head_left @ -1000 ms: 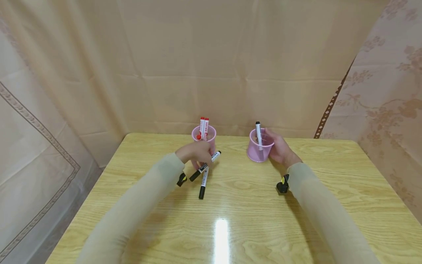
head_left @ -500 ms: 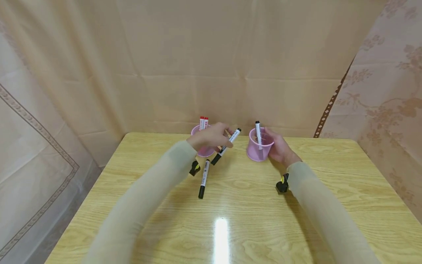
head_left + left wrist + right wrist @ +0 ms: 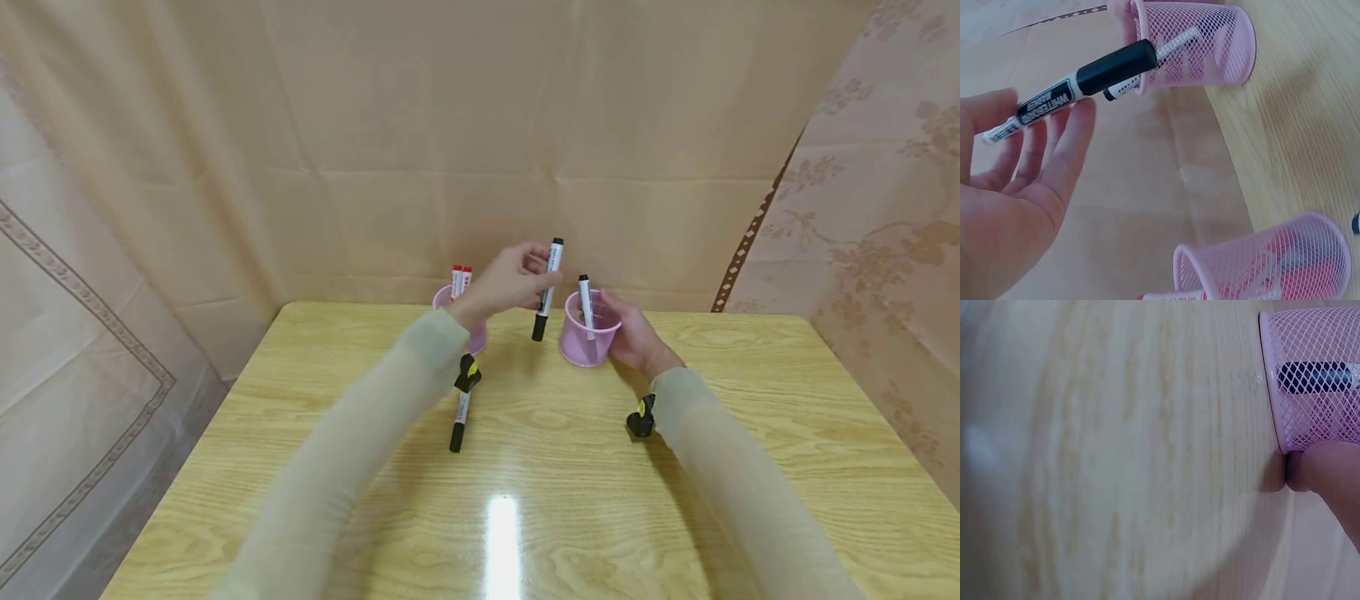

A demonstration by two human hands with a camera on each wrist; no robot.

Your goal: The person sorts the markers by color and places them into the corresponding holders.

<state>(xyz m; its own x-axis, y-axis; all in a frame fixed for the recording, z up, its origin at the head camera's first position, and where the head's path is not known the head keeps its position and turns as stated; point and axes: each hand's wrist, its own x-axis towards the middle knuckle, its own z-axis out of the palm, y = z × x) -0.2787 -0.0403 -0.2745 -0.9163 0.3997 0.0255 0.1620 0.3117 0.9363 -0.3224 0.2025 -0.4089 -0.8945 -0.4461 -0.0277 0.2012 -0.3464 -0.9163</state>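
My left hand (image 3: 513, 275) pinches a black whiteboard marker (image 3: 550, 279) between thumb and fingers, raised just left of the right-hand pink mesh pen cup (image 3: 576, 343). It stands nearly upright, its large black cap pointing down; the left wrist view shows lettering on the marker's barrel (image 3: 1047, 103). My right hand (image 3: 637, 333) grips that pen cup from the right side, thumb near the rim. Another black marker (image 3: 587, 302) leans inside the cup, its black cap (image 3: 1313, 377) at the bottom showing through the mesh in the right wrist view.
Behind my left wrist stands a second pink mesh pen cup (image 3: 478, 340) with red markers (image 3: 461, 277) in it. One more black marker (image 3: 458, 427) lies on the wooden table (image 3: 570, 467), partly hidden by the wrist camera (image 3: 468, 373). A beige curtain (image 3: 375, 208) hangs behind the table.
My left hand has lifted the marker and carried it right, from in front of the left pen cup, turning it from slanted to nearly upright. The right hand and its cup have stayed put.
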